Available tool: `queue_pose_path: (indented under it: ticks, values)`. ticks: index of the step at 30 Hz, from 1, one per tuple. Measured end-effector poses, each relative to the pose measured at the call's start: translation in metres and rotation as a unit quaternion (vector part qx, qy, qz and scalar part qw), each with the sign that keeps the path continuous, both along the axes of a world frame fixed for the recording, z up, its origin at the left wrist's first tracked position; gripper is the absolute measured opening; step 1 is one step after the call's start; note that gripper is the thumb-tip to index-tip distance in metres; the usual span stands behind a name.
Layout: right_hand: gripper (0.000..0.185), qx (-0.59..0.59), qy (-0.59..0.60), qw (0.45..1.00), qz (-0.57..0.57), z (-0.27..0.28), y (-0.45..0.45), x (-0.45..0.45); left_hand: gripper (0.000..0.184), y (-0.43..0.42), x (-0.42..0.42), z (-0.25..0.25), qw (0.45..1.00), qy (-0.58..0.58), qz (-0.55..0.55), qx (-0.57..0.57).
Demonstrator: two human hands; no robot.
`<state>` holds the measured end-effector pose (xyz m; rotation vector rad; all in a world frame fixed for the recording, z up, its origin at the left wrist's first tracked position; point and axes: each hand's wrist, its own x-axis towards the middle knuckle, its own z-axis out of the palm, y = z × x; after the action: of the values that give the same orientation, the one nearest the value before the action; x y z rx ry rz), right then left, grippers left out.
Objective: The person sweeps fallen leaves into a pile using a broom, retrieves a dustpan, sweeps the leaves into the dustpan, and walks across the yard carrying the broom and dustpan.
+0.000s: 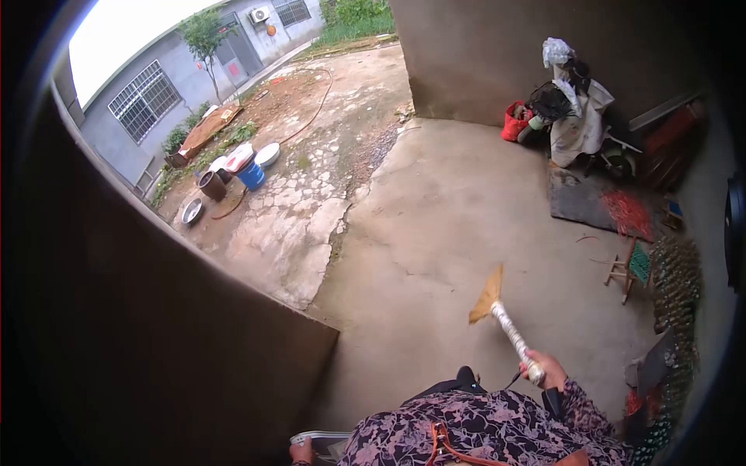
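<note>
My right hand (549,370) is closed around the white-wrapped handle of a short hand broom (510,330). Its tan, fan-shaped bristles point away from me over the concrete floor; I cannot tell whether they touch it. At the bottom edge, my left hand (301,450) has its fingers wrapped on the rim of a grey pan with a pale edge (322,435). Most of that pan is hidden by my flowered clothing and the frame edge, so its exact kind is unclear.
A wall (256,326) closes in on the left. To the right are a small folding stool (639,262), stacked bottles (674,287), red strands (628,213) on a dark board and a covered vehicle (575,128). A blue bucket (251,175) and basins stand in the yard.
</note>
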<state>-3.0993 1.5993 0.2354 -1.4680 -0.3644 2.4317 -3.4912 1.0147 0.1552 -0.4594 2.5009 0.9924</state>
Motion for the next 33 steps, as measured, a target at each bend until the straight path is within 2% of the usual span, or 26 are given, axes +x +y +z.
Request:
queue_pose_path:
  ticks: [1,3,5,6,9,13,15,19,21,22,26,31,33]
  values:
    - [0.033,-0.032,0.045,0.997,-0.046,0.015,0.036,-0.040,0.032,0.024,-0.014,0.009,1.000,0.008,-0.014,-0.026]
    - [0.034,-0.022,0.088,0.994,-0.068,0.027,0.110,-0.116,0.032,0.071,-0.041,0.011,0.999,0.002,-0.016,-0.051]
    - [0.036,-0.046,0.086,0.992,-0.083,0.037,0.185,-0.201,0.032,0.122,-0.073,0.004,0.997,-0.008,-0.012,-0.069]
    - [0.038,-0.073,0.092,0.987,-0.111,0.035,0.219,-0.242,0.032,0.148,-0.091,-0.002,0.997,-0.014,-0.013,-0.078]
    - [0.036,-0.059,0.104,0.986,-0.120,0.015,0.311,-0.351,0.033,0.225,-0.160,-0.033,0.994,-0.033,-0.020,-0.103]
    - [0.035,-0.056,0.116,0.981,-0.143,-0.014,0.409,-0.462,0.033,0.325,-0.267,-0.072,0.990,-0.056,-0.030,-0.125]
    - [0.035,-0.050,0.070,0.990,-0.113,0.006,0.448,-0.521,0.034,0.364,-0.317,-0.063,0.988,-0.069,-0.029,-0.134]
    - [0.031,-0.136,0.079,0.977,-0.143,0.026,0.520,-0.627,0.034,0.443,-0.440,-0.052,0.987,-0.063,-0.049,-0.137]
    - [0.032,-0.107,0.086,0.983,-0.122,0.014,0.568,-0.684,0.035,0.490,-0.513,-0.059,0.987,-0.057,-0.058,-0.138]
    - [0.032,-0.076,0.051,0.991,-0.094,0.006,0.599,-0.715,0.035,0.520,-0.547,-0.058,0.987,-0.054,-0.061,-0.141]
    - [0.033,-0.073,0.061,0.993,-0.071,-0.047,0.703,-0.876,0.035,0.621,-0.687,-0.053,0.981,-0.024,-0.081,-0.174]
    - [0.034,-0.074,0.065,0.995,-0.036,-0.022,0.812,-1.083,0.036,0.701,-0.859,-0.026,0.965,0.028,-0.152,-0.211]
    - [0.030,-0.087,0.101,0.991,0.018,-0.017,0.859,-1.162,0.035,0.736,-0.921,-0.020,0.968,-0.007,-0.153,-0.198]
